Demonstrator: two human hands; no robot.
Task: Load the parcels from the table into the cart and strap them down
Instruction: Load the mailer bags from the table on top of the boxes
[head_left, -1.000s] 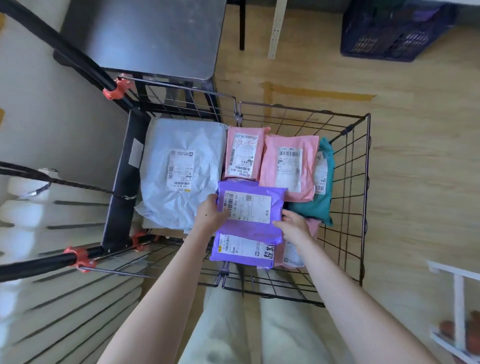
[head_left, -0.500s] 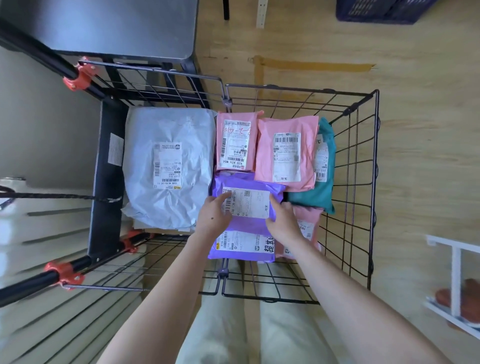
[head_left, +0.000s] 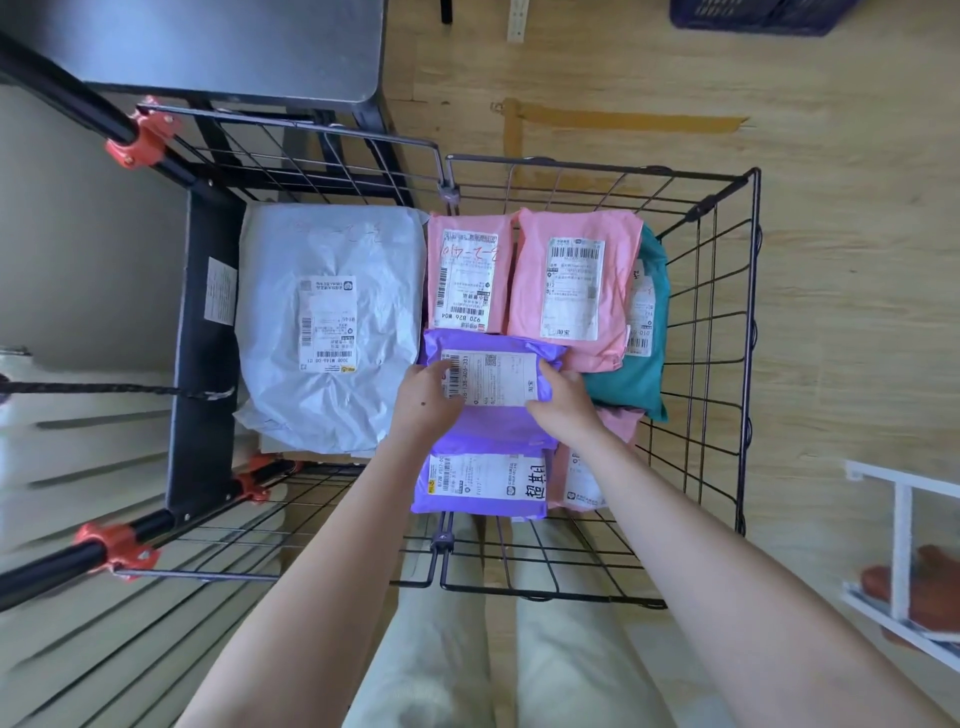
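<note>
**Purple parcel pressed into the cart**

Both hands have slid inward from the parcel's outer edges toward its label. The left hand (head_left: 426, 400) and right hand (head_left: 563, 405) each grip the upper purple parcel (head_left: 491, 382), thumb on the white label and fingers curled round the side. They seem to be seating it flat on the lower purple parcel (head_left: 483, 483) in the wire cart (head_left: 750, 338), just beside the pink parcels (head_left: 574, 286). All are soft, crinkled plastic bags, and a large grey bag (head_left: 332, 312) fills the left. The black cord (head_left: 104, 388) crosses none of them, so strapping looks not yet begun.
</note>
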